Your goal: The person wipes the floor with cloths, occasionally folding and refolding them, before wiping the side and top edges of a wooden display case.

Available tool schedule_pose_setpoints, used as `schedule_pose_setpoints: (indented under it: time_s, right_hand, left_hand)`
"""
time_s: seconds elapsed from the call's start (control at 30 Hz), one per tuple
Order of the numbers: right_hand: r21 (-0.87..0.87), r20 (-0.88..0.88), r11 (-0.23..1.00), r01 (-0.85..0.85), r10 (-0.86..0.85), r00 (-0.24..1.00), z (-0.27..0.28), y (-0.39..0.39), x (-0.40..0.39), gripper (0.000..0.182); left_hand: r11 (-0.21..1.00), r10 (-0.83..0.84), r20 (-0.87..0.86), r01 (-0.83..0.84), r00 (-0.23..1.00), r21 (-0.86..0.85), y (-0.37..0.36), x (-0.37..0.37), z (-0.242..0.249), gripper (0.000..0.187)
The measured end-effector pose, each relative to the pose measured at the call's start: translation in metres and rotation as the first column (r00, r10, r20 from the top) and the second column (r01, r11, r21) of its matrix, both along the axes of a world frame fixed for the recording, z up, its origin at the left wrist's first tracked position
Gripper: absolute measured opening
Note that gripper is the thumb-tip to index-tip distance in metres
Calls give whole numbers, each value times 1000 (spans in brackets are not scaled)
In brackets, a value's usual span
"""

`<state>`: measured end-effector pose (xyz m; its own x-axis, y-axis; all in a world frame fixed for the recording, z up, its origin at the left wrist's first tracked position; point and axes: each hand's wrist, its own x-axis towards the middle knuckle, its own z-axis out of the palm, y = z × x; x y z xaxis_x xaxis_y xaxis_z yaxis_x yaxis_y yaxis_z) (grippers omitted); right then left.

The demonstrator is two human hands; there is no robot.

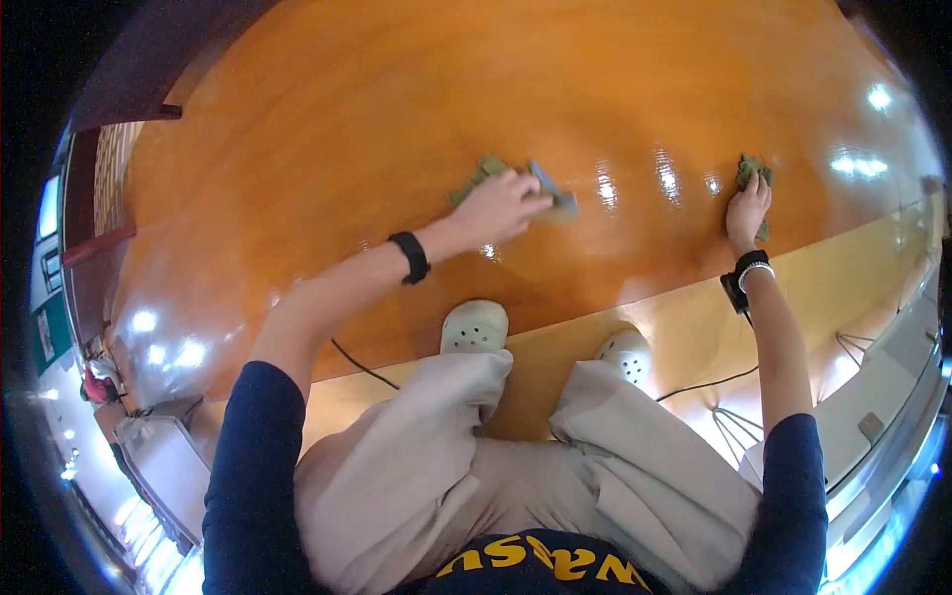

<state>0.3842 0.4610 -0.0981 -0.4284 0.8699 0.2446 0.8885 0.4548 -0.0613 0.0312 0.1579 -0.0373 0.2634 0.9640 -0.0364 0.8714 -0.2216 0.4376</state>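
Observation:
My left hand (506,206) is closed and smeared by motion, close over the glossy orange-brown wooden floor (397,109). At its fingertips a flat blue-grey thing (555,190) stands on edge; blur leaves its exact kind open. A green cloth (484,175) shows behind the same hand, partly covered by it. Farther right, my right hand (750,208) presses its fingers onto another crumpled green cloth (754,175) lying on the floor. Part of that cloth is hidden under the palm.
White clogs (476,325) are on my feet beside a paler wooden strip (531,382). A black cable (365,365) runs behind my legs. Dark red wooden furniture (99,248) borders the left side, and a white table (164,466) stands at lower left.

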Motion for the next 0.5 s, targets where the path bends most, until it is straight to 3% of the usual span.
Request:
schedule_pose_setpoints:
  time_s: [0.13, 0.17, 0.23, 0.27, 0.3, 0.33, 0.4, 0.43, 0.5]
  right_hand:
    - [23, -87, 994, -110, 112, 990, 2, -10, -11, 50]
    - [-22, -196, 973, -228, 219, 956, 6, -21, -18, 51]
    - [-94, -202, 903, -420, 396, 896, 28, -72, -40, 49]
    - [-170, -234, 843, -511, 469, 852, 34, -97, -48, 53]
    - [-484, -369, 696, -531, 388, 845, 52, -123, -56, 50]
    - [-617, -447, 517, -593, 390, 805, 65, -146, -61, 37]
    - [-404, -389, 267, -875, 815, 429, 49, -185, -46, 34]
    - [-405, -386, 270, -874, 816, 431, 52, -191, -40, 34]
    - [-396, -287, -153, -906, 957, -37, 55, -197, -31, 39]
  left_hand:
    - [984, -155, 57, 159, 986, -79, -18, 16, 10, 46]
    - [983, -172, 31, 173, 985, -60, -20, 13, 8, 48]
    - [980, -193, 17, 193, 981, -37, -23, 8, 5, 49]
    - [977, -210, 14, 210, 978, -37, -24, 5, 4, 50]
    - [973, -226, 11, 226, 974, -37, -23, 4, 2, 51]
    - [973, -230, 15, 230, 973, -32, -22, 5, 5, 51]
    - [976, -200, 12, 200, 980, -81, -21, 7, 11, 51]
    - [976, -201, 13, 202, 979, -78, -20, 6, 11, 51]
    - [976, -207, 39, 209, 978, -61, -21, 6, 9, 52]
